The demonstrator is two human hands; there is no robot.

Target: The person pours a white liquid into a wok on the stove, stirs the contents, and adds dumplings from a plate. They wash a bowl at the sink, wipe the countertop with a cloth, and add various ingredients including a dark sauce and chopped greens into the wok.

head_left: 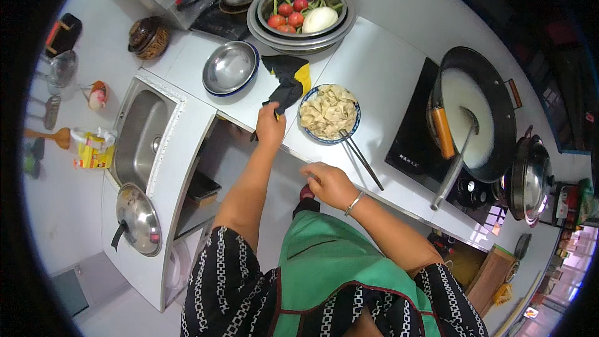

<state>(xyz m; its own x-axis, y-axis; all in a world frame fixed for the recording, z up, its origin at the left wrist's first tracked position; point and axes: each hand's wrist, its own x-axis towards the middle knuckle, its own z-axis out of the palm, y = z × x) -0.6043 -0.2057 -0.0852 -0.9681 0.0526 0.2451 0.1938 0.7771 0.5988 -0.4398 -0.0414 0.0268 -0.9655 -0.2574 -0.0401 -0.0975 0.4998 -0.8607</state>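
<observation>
A green apron (343, 256) hangs nearest, below the left hand (271, 126). Far right of that grip, a wok (502, 97) contains milky liquid (457, 93); its ladle (450, 178) leans over the rim, presumably keeping the handle reachable. Beyond the grip, a steel basin (334, 42) holds red vegetables (294, 19). Just right, a bowl (357, 122) holds pale pieces (327, 111). The left hand clutches a black-and-yellow cloth (288, 80) by its near end, probably the easiest part; the right hand (332, 184) is empty, loosely curled. Chopsticks (364, 161) slant across the bowl's edge.

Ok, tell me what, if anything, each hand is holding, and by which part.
The left hand grips the crumpled black-and-yellow cloth by its black near end. The right hand is loosely curled, with nothing visible in it.
</observation>
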